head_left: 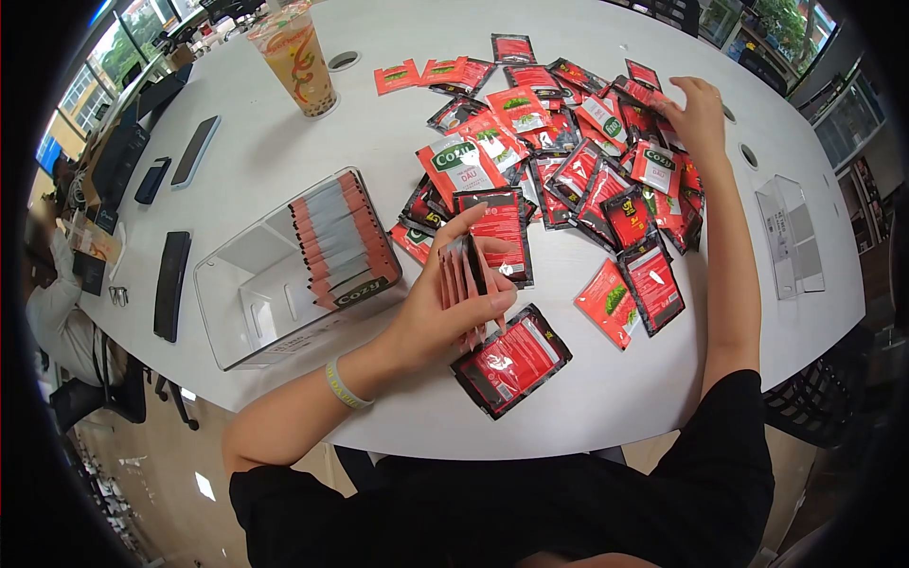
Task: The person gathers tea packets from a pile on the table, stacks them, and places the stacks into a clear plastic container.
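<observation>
My left hand (445,303) is wrapped around a small stack of tea sachets (461,275), held on edge above the near middle of the table. Just below it, a red and black sachet (514,362) lies flat. My right hand (698,118) reaches to the far right side of a loose pile of sachets (587,189), its thumb and fingertips closed at the edge of a red sachet (642,92). Left of my left hand stands a clear plastic box (237,303), with a row of upright sachets (336,237) filling its right part.
A bubble tea cup (301,66) stands at the back left. A phone (196,151), a small dark device (152,180) and a long black case (171,286) lie along the left. Another clear box (791,237) sits at right. Someone in a light sleeve (62,275) sits beyond the left edge.
</observation>
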Demonstrator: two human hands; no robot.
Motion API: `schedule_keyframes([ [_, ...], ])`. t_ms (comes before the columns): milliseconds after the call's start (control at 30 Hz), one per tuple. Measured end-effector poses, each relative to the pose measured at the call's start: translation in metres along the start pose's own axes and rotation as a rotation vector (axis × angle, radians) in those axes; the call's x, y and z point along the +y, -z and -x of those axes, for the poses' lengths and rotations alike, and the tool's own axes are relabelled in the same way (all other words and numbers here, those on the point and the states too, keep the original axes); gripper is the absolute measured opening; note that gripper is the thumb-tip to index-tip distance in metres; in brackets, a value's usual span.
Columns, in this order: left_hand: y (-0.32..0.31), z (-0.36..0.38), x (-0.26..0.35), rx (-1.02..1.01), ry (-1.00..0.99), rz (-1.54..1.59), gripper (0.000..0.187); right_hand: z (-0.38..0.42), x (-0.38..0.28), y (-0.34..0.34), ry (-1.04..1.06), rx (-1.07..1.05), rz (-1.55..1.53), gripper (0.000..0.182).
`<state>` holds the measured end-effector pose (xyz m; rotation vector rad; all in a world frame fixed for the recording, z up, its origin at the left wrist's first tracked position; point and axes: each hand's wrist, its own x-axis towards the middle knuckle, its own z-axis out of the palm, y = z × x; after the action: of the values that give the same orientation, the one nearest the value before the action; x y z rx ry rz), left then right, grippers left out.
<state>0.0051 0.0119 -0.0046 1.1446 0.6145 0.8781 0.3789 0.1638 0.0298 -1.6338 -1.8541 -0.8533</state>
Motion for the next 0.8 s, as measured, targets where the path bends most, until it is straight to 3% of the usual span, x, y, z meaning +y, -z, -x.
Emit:
schedule_keyframes([
  [67,0.000,0.000,0.000,0.006,-0.032,0.007,0.077,0.004,-0.008,-0.006,-0.080,-0.126,-0.074,0.034],
  [200,0.002,0.001,0.000,-0.031,-0.005,-0.023,0.076,0.017,-0.031,-0.025,0.010,-0.241,-0.294,0.041],
  [267,0.003,0.001,0.000,-0.038,-0.020,-0.030,0.076,0.027,-0.038,-0.037,0.080,-0.413,-0.339,0.042],
  [300,0.003,0.001,0.000,-0.030,0.008,-0.031,0.078,0.026,-0.044,-0.034,0.023,-0.421,-0.472,0.041],
  [400,0.003,0.001,-0.001,-0.027,0.029,-0.033,0.080,0.014,-0.048,-0.012,0.063,-0.540,-0.389,0.040],
  [600,0.002,0.001,0.001,-0.035,0.034,-0.054,0.079,0.016,-0.050,-0.016,0.133,-0.373,-0.348,0.039],
  [633,0.002,0.001,0.000,-0.039,0.015,-0.063,0.079,0.019,-0.050,-0.024,0.217,-0.184,-0.451,0.038],
  [800,0.004,0.001,-0.003,-0.045,-0.023,-0.131,0.075,0.018,-0.053,-0.016,0.164,-0.320,-0.573,0.032],
])
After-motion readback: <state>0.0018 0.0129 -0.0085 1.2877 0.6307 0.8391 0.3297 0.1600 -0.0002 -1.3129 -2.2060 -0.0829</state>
